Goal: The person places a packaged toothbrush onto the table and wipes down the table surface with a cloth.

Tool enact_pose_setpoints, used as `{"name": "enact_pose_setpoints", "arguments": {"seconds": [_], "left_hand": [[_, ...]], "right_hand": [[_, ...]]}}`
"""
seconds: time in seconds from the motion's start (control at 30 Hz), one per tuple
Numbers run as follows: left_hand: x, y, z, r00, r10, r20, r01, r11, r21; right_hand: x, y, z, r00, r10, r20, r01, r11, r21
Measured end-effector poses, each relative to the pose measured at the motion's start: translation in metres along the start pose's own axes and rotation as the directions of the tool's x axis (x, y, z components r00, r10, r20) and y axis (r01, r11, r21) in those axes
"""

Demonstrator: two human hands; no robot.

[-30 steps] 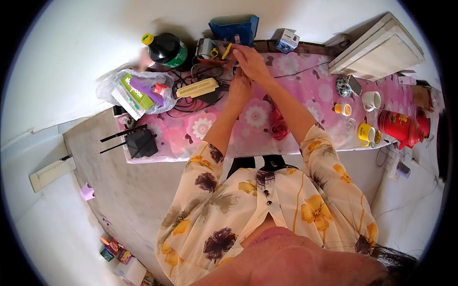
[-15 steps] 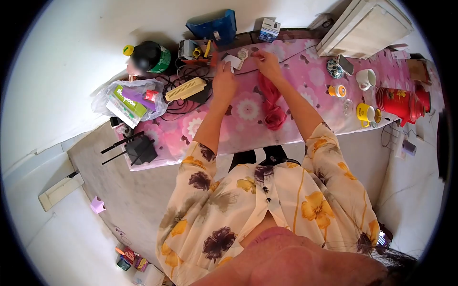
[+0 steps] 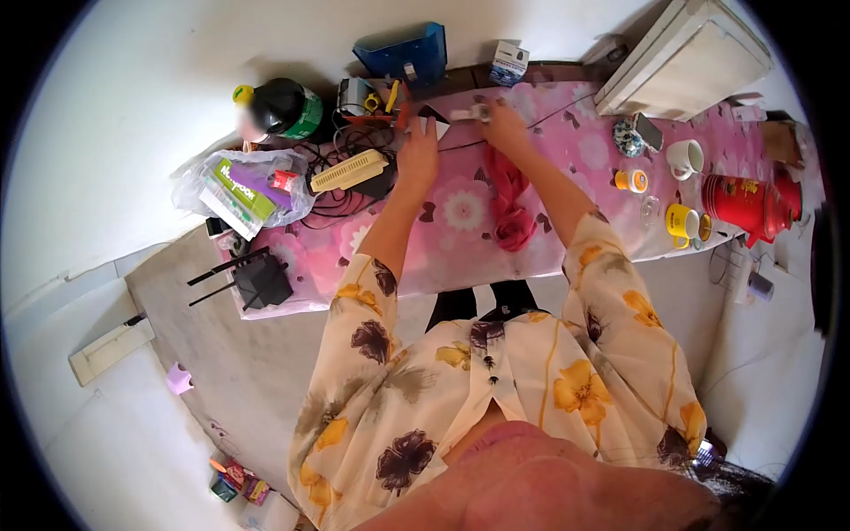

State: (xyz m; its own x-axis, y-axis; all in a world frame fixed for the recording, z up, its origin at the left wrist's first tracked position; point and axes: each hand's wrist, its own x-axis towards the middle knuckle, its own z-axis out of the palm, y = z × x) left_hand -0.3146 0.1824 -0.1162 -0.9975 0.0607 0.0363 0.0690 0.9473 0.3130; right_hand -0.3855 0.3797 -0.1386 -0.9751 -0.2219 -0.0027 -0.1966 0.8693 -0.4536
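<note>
My left hand [image 3: 418, 152] is at the far side of the table, its fingers at the edge of a small white card [image 3: 442, 129]. A dark flat patch shows just beyond the card. To the right, my right hand [image 3: 506, 131] has its fingertips closed on a small whitish object [image 3: 470, 113], blurred and too small to name. Below that hand lies a twisted red-pink cloth [image 3: 512, 221] on the flowered tablecloth [image 3: 462, 208]. Just left of my left hand stand a box of tools [image 3: 358, 97] with yellow and orange parts and a cream-coloured device [image 3: 349, 169] over black cables.
At the left are a dark bottle [image 3: 288, 111], a plastic bag [image 3: 199, 188] and a black router [image 3: 262, 281]. A blue folder [image 3: 405, 57] and small box [image 3: 509, 64] stand along the wall. On the right are a white mug [image 3: 684, 159], yellow mug [image 3: 681, 223] and red thermos [image 3: 742, 205].
My right hand has moved slightly right and down and now has the whitish object, which lay between the hands before. The white card has shifted slightly down and right beside my left hand.
</note>
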Motion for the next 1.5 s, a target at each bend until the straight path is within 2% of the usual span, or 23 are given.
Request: {"name": "enact_pose_setpoints", "arguments": {"seconds": [0.07, 0.13, 0.17, 0.23, 0.27, 0.33, 0.4, 0.43, 0.5, 0.7, 0.77, 0.9, 0.97, 1.0, 1.03, 1.07, 1.1, 1.13, 1.17, 1.23, 1.3, 1.43, 1.5], "left_hand": [[-0.002, -0.005, 0.004, 0.999, -0.034, -0.006, 0.034, 0.999, -0.015], [-0.006, -0.002, -0.001, 0.999, -0.033, 0.0, 0.033, 0.999, -0.016], [-0.007, -0.001, -0.004, 1.0, -0.015, 0.013, 0.015, 1.0, -0.014], [-0.008, -0.001, -0.002, 1.0, -0.001, -0.007, 0.001, 0.998, -0.056], [-0.009, 0.0, -0.001, 0.999, 0.025, -0.023, -0.027, 0.995, -0.1], [-0.01, 0.005, -0.006, 0.999, 0.016, -0.041, -0.021, 0.993, -0.118], [-0.011, 0.004, -0.003, 0.998, 0.011, -0.056, -0.018, 0.99, -0.138], [-0.011, 0.0, 0.003, 0.996, 0.046, -0.082, -0.058, 0.987, -0.152], [-0.017, -0.006, 0.009, 0.992, 0.072, -0.103, -0.088, 0.983, -0.164], [-0.02, -0.007, -0.015, 0.994, 0.057, -0.097, -0.083, 0.954, -0.289], [-0.023, 0.003, -0.043, 0.948, 0.072, -0.309, -0.176, 0.93, -0.322], [-0.033, 0.005, -0.078, 0.951, 0.026, -0.307, -0.145, 0.918, -0.37], [-0.038, 0.001, -0.092, 0.89, -0.004, -0.455, -0.165, 0.929, -0.331], [-0.039, 0.005, -0.097, 0.893, 0.003, -0.45, -0.176, 0.922, -0.344], [-0.041, 0.009, -0.102, 0.896, -0.092, -0.434, -0.122, 0.89, -0.439], [-0.042, 0.013, -0.103, 0.895, -0.182, -0.407, -0.067, 0.848, -0.526], [-0.042, 0.02, -0.095, 0.898, -0.172, -0.405, -0.077, 0.844, -0.53], [-0.043, 0.028, -0.077, 0.924, -0.009, -0.383, -0.167, 0.89, -0.424], [-0.047, 0.034, -0.058, 0.928, 0.149, -0.341, -0.262, 0.912, -0.315], [-0.038, 0.035, -0.014, 0.934, 0.244, -0.259, -0.302, 0.928, -0.216], [-0.027, 0.038, 0.004, 0.896, 0.417, -0.152, -0.407, 0.909, 0.093], [-0.003, 0.03, 0.009, 0.925, 0.358, -0.129, -0.326, 0.92, 0.216], [0.003, 0.016, 0.009, 0.964, 0.242, -0.11, -0.207, 0.942, 0.263]], "right_hand": [[-0.012, 0.005, -0.019, 0.997, 0.031, -0.068, -0.027, 0.998, 0.062], [-0.021, -0.005, -0.041, 0.971, 0.229, 0.067, -0.229, 0.811, 0.538], [-0.021, -0.016, -0.049, 0.973, 0.219, 0.072, -0.223, 0.813, 0.539], [-0.017, -0.051, -0.065, 0.998, 0.045, 0.039, -0.057, 0.514, 0.856], [-0.011, -0.072, -0.072, 0.998, 0.042, 0.04, -0.056, 0.513, 0.857], [0.002, -0.123, -0.076, 0.998, -0.059, 0.009, 0.006, 0.261, 0.965], [0.019, -0.156, -0.068, 0.992, -0.123, -0.024, 0.071, 0.399, 0.914], [0.025, -0.166, -0.062, 0.992, -0.123, -0.025, 0.072, 0.399, 0.914], [0.03, -0.178, -0.049, 0.928, -0.226, -0.295, 0.357, 0.762, 0.541], [0.018, -0.177, -0.042, 0.892, -0.224, -0.392, 0.427, 0.702, 0.569], [0.007, -0.168, -0.051, 0.898, -0.211, -0.387, 0.42, 0.677, 0.605], [-0.029, -0.106, -0.079, 0.958, -0.041, -0.283, 0.224, 0.719, 0.658], [-0.059, -0.049, -0.078, 0.992, 0.053, -0.117, 0.027, 0.805, 0.593], [-0.082, -0.012, -0.065, 0.986, -0.028, -0.164, 0.09, 0.919, 0.384], [-0.106, 0.014, -0.051, 0.976, -0.12, -0.184, 0.149, 0.977, 0.153], [-0.129, 0.016, -0.046, 0.977, -0.108, -0.184, 0.136, 0.98, 0.148], [-0.153, 0.015, -0.044, 0.992, -0.098, -0.076, 0.106, 0.988, 0.112], [-0.171, 0.014, -0.041, 0.996, -0.081, 0.035, 0.078, 0.994, 0.077], [-0.183, 0.013, -0.032, 0.997, -0.073, 0.032, 0.07, 0.995, 0.076], [-0.195, 0.013, -0.011, 0.986, -0.098, 0.137, 0.073, 0.981, 0.18], [-0.195, 0.018, -0.001, 0.979, -0.116, 0.167, 0.074, 0.969, 0.236], [-0.2, 0.027, -0.014, 0.979, -0.061, 0.196, -0.01, 0.94, 0.341], [-0.206, 0.031, -0.019, 0.981, -0.049, 0.188, -0.015, 0.945, 0.328]]}}
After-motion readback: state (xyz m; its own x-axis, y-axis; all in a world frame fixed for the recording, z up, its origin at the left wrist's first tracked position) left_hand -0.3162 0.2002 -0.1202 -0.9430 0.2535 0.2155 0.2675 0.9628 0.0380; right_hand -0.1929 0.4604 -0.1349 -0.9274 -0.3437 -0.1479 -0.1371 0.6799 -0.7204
